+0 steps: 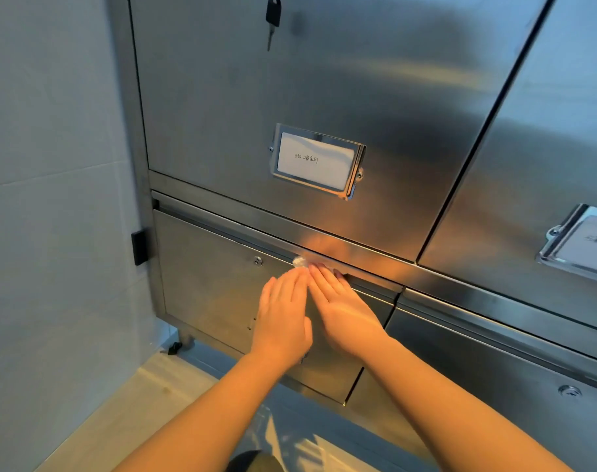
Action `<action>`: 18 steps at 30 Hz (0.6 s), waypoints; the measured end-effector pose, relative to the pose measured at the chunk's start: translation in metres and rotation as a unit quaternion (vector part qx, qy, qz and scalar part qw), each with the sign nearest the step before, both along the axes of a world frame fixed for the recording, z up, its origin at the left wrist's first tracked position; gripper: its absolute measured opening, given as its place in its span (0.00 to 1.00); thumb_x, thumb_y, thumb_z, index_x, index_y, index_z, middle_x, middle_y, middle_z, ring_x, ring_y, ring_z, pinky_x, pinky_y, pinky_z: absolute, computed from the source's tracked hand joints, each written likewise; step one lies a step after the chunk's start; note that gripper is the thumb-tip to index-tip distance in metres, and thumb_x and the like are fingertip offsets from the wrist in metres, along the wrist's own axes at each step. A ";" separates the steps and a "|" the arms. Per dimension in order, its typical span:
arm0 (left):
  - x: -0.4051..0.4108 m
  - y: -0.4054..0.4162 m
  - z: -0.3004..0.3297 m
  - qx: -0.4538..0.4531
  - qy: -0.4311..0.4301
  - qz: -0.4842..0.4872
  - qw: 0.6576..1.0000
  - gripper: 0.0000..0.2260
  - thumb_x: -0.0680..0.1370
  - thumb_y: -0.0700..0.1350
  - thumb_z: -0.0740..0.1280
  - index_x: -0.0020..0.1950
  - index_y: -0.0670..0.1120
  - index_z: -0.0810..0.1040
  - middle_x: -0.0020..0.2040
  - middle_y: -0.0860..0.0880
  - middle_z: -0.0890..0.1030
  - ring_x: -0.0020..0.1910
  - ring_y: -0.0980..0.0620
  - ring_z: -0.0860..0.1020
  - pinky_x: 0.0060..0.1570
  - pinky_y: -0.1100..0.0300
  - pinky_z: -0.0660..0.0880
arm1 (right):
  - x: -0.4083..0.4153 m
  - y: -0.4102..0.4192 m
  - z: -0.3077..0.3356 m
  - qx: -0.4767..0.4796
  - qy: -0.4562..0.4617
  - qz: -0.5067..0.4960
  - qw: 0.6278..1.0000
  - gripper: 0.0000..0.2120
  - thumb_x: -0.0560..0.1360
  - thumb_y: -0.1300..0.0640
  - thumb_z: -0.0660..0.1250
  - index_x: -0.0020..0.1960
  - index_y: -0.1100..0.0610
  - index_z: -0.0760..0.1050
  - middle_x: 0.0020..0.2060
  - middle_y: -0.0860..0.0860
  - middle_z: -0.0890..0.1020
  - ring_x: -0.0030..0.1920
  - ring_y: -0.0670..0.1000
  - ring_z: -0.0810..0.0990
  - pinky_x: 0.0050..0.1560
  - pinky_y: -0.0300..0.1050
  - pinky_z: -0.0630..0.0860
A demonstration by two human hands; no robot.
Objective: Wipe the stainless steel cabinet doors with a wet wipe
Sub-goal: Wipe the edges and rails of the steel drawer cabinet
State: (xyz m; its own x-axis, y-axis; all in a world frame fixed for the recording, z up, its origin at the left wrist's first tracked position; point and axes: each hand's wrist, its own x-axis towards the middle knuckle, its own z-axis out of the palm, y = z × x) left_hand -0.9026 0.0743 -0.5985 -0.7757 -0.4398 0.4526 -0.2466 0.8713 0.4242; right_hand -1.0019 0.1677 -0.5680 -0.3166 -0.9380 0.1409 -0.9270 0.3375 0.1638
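A white wet wipe (pixel 300 261) lies bunched against the steel strip at the top edge of the lower left cabinet door (pixel 215 284). My right hand (pixel 341 308) lies flat with straight fingers, its fingertips pressing the wipe onto the metal. My left hand (pixel 283 315) lies flat beside it, fingers straight, fingertips touching the right hand's fingers near the wipe. Most of the wipe is hidden under the fingers. The tall upper door (pixel 324 80) rises above the hands.
A label holder (pixel 317 161) with a white card sits on the upper door, and a key (pixel 273 18) hangs from its lock. A second label holder (pixel 579 247) is at the right. A grey wall (pixel 52 165) stands close on the left. A caster (pixel 176 347) stands on the floor.
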 end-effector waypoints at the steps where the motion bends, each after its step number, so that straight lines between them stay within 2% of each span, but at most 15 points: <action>1: -0.001 0.009 -0.001 0.010 0.020 -0.017 1.000 0.34 0.75 0.36 0.62 0.79 0.44 0.56 0.79 0.48 0.57 0.78 0.50 0.55 0.78 0.55 0.45 | -0.001 0.003 0.001 -0.004 -0.005 0.011 1.000 0.32 0.82 0.65 0.55 0.80 0.58 0.41 0.79 0.55 0.43 0.76 0.52 0.34 0.77 0.49 0.37; 4: -0.011 0.020 -0.001 0.038 0.036 -0.040 0.998 0.32 0.74 0.35 0.62 0.79 0.43 0.59 0.79 0.47 0.59 0.78 0.49 0.56 0.78 0.55 0.48 | -0.005 0.017 0.006 -0.024 0.017 0.027 0.999 0.31 0.79 0.64 0.64 0.79 0.58 0.56 0.78 0.55 0.59 0.78 0.55 0.54 0.77 0.50 0.47; 7: -0.023 0.017 0.004 0.030 0.010 -0.015 0.999 0.34 0.76 0.37 0.60 0.80 0.45 0.52 0.81 0.48 0.51 0.80 0.52 0.47 0.78 0.55 0.44 | -0.006 0.036 0.006 -0.055 0.040 -0.018 0.998 0.35 0.66 0.63 0.78 0.71 0.60 0.72 0.68 0.57 0.75 0.69 0.56 0.73 0.69 0.54 0.66; 8: -0.027 0.017 0.005 0.021 0.000 -0.006 1.000 0.34 0.76 0.38 0.60 0.80 0.45 0.50 0.81 0.49 0.50 0.80 0.52 0.45 0.78 0.55 0.42 | -0.006 0.040 0.007 -0.052 0.039 -0.031 0.997 0.36 0.64 0.62 0.80 0.69 0.60 0.73 0.67 0.57 0.76 0.68 0.57 0.75 0.68 0.54 0.69; 11: -0.036 0.024 0.002 0.006 -0.033 0.020 0.999 0.37 0.77 0.41 0.62 0.80 0.44 0.44 0.81 0.47 0.46 0.80 0.50 0.41 0.78 0.52 0.40 | -0.004 0.049 0.009 -0.055 0.039 -0.038 0.997 0.36 0.68 0.61 0.78 0.73 0.59 0.69 0.71 0.56 0.71 0.72 0.56 0.70 0.70 0.51 0.61; 14: -0.042 0.031 -0.005 -0.006 -0.072 0.051 0.996 0.39 0.78 0.45 0.61 0.80 0.45 0.37 0.81 0.46 0.40 0.79 0.48 0.37 0.77 0.47 0.39 | -0.004 0.052 0.005 -0.051 0.052 -0.064 0.995 0.38 0.55 0.59 0.85 0.64 0.59 0.79 0.62 0.56 0.81 0.62 0.55 0.80 0.63 0.50 0.66; 18: -0.049 0.031 -0.013 -0.019 -0.095 0.074 0.993 0.38 0.80 0.48 0.59 0.79 0.46 0.35 0.80 0.45 0.37 0.78 0.47 0.33 0.76 0.42 0.36 | -0.005 0.048 -0.001 -0.054 0.060 -0.064 0.995 0.37 0.55 0.58 0.85 0.61 0.61 0.80 0.59 0.57 0.82 0.60 0.57 0.81 0.62 0.53 0.69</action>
State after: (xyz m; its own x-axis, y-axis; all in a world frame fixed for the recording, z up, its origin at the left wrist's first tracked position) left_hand -0.9520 0.1049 -0.6110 -0.7771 -0.5406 0.3222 -0.4454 0.8342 0.3252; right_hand -1.0065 0.2153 -0.5692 -0.4068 -0.8687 0.2828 -0.8512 0.4728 0.2279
